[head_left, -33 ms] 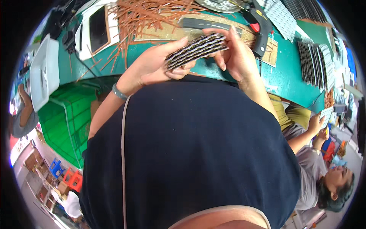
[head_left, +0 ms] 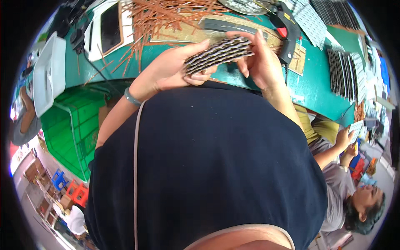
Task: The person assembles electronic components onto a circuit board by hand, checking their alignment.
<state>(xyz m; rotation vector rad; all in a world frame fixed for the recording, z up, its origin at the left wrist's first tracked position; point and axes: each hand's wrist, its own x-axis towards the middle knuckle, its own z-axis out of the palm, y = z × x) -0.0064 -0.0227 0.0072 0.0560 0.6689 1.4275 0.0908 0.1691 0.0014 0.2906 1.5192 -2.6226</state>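
Over the near edge of the table, in front of my chest, is a stack of thin dark plates [head_left: 218, 55] with wavy, pale-glinting edges, tilted up to the right. My left hand [head_left: 173, 66] grips the stack's left end, thumb on top and fingers curled beneath. At the other end my right hand [head_left: 262, 62] closes round the stack, with one finger along its far side and others bent below. Parts of the fingertips are hidden behind the plates. Beyond the stack lies a dark grey flat bar [head_left: 229, 26] on a brown board [head_left: 175, 34].
Reddish-brown strips [head_left: 162, 16] are heaped behind my hands. A black glue gun [head_left: 287, 31] with a red trigger lies to the right, near stacked patterned plates [head_left: 346, 75]. Left are a white tray [head_left: 50, 75] and green crate [head_left: 68, 133]. A co-worker [head_left: 333, 187] sits right.
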